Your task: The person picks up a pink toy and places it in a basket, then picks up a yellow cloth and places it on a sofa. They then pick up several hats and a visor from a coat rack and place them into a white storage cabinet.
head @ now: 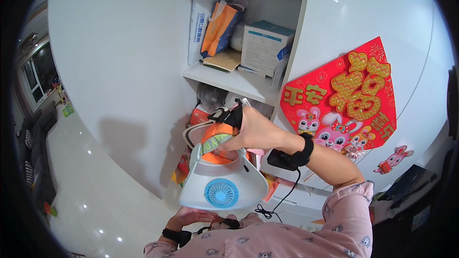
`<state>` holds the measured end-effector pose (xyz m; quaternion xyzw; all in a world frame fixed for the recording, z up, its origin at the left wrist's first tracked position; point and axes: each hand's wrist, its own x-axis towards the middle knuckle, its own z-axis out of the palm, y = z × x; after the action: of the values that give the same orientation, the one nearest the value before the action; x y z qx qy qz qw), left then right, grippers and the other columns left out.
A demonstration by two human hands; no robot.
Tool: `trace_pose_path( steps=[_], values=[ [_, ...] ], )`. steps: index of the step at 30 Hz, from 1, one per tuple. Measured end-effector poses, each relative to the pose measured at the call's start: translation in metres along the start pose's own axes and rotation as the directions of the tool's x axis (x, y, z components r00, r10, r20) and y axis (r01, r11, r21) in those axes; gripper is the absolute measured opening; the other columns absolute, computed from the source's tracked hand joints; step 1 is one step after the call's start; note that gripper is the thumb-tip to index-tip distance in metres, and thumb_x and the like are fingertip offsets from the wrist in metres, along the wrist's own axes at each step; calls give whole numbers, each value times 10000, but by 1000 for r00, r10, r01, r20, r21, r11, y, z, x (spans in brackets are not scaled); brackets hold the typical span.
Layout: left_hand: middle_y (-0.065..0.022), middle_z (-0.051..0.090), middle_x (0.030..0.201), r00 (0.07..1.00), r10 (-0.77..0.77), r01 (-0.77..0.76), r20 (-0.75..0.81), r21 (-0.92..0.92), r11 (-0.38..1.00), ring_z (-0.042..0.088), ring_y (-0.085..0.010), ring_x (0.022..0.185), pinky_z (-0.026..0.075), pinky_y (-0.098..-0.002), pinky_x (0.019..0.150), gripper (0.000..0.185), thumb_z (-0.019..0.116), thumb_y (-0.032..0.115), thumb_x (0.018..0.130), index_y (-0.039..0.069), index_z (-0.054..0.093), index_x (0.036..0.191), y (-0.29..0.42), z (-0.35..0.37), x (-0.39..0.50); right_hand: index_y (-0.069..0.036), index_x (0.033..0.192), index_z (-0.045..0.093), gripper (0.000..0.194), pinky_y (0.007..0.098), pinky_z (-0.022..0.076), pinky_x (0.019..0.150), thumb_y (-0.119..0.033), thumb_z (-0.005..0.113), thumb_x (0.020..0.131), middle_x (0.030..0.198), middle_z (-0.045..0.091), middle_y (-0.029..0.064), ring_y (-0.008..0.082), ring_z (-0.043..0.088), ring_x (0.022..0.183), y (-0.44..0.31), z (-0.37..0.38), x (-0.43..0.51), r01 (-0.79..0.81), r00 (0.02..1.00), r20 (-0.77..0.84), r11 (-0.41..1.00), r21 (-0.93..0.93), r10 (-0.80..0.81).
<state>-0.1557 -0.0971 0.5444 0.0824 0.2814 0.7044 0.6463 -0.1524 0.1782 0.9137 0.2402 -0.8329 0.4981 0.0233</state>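
My right hand [255,129] grips a bundle of headwear in front of an open cabinet. In it are a white sun visor [193,193] with a round blue fan [221,193] in its brim, an orange fabric piece [218,129] with a yellow-green lettered band, and black straps [229,114]. The visor hangs with its brim lowest, towards me. Just below the brim is my left hand [193,215], its fingers partly hidden; whether it touches the brim or holds anything is unclear. Both wrists wear black bands.
A white shelf [233,82] holds a white-and-teal box [267,48], an orange-and-blue bag [218,28] and a brown envelope [224,60]. A red rabbit decoration [340,96] covers the right door. A black cable [292,190] dangles from my right wrist. At far left stands a dark sofa [39,157].
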Motion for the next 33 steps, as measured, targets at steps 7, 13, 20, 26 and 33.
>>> trace_pose_path(
  steps=[7,13,20,26,33],
  values=[
    [-424,171,1421,925,205,-45,321,-444,895,645,-396,903,569,-280,601,865,252,726,880,129,130,1494,42,76,-3,37,742,569,244,283,425,527,-103,753,662,590,519,43,91,439,565,-9,0,17,147,989,15,985,-85,-146],
    [-379,260,1403,845,530,-401,70,-571,716,591,-308,1002,535,-246,664,878,418,697,849,130,198,1483,78,92,25,35,765,549,267,321,417,520,-100,746,646,578,485,86,160,457,539,-41,-14,4,237,950,247,955,-179,-189],
    [-94,468,1384,577,758,-812,-304,-118,571,478,-314,1219,419,-484,1006,676,422,595,908,93,427,1360,111,90,55,21,720,530,257,427,442,694,-84,725,590,678,572,172,373,557,707,-59,-53,-18,471,773,611,801,-369,-173],
    [-69,512,1341,569,757,-811,-321,-71,580,479,-262,1228,393,-429,1032,526,427,459,944,106,465,1332,133,84,60,-14,668,540,151,486,364,1002,15,666,589,737,609,111,323,590,814,-60,-75,-43,391,866,495,705,-592,-65],
    [-59,529,1318,611,762,-792,-216,-156,591,503,-241,1199,402,-423,1021,495,444,415,948,94,473,1323,162,91,79,-8,589,561,60,462,346,1091,-24,619,588,719,615,107,299,612,876,-37,-84,-37,445,896,410,369,-816,-173]
  ],
)
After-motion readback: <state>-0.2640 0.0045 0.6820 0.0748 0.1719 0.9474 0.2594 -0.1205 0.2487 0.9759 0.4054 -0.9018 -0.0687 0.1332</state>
